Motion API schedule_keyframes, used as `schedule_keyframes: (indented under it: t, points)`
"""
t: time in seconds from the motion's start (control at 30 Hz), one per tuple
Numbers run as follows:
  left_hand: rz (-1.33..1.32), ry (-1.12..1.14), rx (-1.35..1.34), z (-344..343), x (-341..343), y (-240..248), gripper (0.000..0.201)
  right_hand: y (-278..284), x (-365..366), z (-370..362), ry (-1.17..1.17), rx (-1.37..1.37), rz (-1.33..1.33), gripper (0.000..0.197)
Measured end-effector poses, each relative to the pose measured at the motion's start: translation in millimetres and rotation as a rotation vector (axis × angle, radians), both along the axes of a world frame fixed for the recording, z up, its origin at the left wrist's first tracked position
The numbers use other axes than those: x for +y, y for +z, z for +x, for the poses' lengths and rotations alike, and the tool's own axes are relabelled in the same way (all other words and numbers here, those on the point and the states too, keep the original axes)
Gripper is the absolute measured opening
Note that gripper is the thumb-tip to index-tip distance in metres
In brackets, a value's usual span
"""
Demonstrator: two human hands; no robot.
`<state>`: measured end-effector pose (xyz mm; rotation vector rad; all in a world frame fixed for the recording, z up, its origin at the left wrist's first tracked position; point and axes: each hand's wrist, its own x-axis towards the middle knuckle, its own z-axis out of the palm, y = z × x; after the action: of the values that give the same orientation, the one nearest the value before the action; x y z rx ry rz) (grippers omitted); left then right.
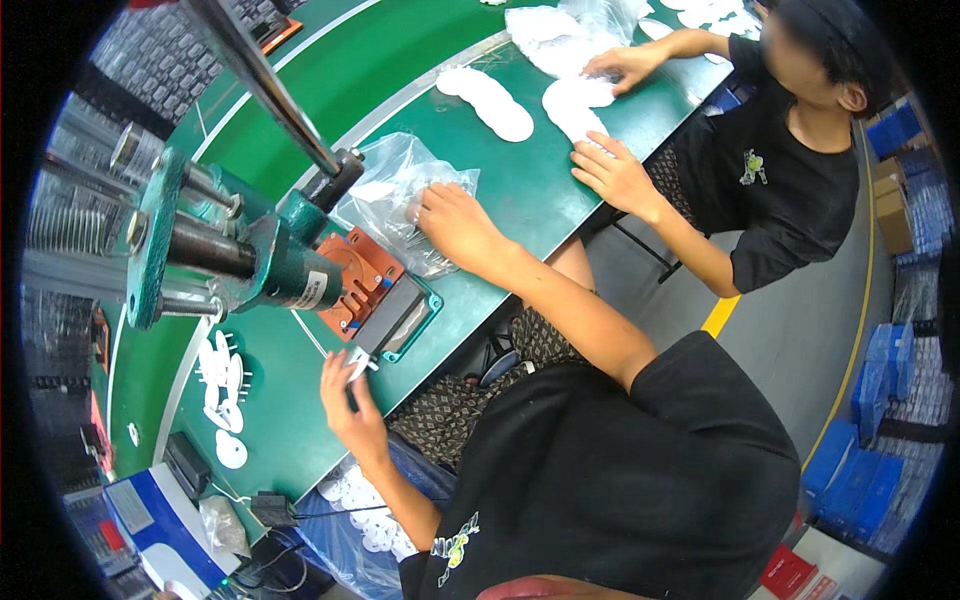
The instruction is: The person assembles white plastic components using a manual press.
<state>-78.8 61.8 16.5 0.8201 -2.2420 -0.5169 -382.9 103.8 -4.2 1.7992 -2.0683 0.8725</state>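
A small white plastic part (358,364) with a short stem is pinched in the fingers of my left hand (357,415), just in front of the press. My right hand (458,228) is at the clear plastic bag (400,180), fingers curled down against it; what they grip there is hidden. Between my hands sits an orange metal fixture (362,275) under the green press head (290,265). A dark block (392,315) on a green base (430,305) adjoins the fixture on my side.
White round parts with stems (222,375) lie at the left of the green table (275,430). A blue-lined bin (360,510) of white parts stands below the edge. To the right, a co-worker's hands (618,175) rest by white discs (575,108). A blue-and-white box-shaped device (165,530) stands lower left.
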Motion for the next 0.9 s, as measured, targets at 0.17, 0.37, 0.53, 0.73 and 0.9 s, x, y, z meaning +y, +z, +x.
schedule_keyframes:
  t: [0.17,0.37,0.53,0.73,0.9]
  points:
    - [0.158,0.000,0.014,6,9,-6,0.034,-5,-3,-6,0.030,-0.002,-0.066,0.014]
    - [0.122,0.037,-0.031,-5,11,1,0.039,18,43,27,-0.137,-0.218,-0.279,0.014]
    - [0.081,0.062,0.004,-6,10,0,0.028,22,79,54,0.027,-1.632,-0.188,0.012]
    - [0.073,-0.006,0.048,-1,13,0,0.018,26,84,63,0.390,-1.983,-0.169,0.021]
    - [0.119,-0.069,0.079,6,23,0,0.015,36,77,107,0.243,-1.449,0.002,0.018]
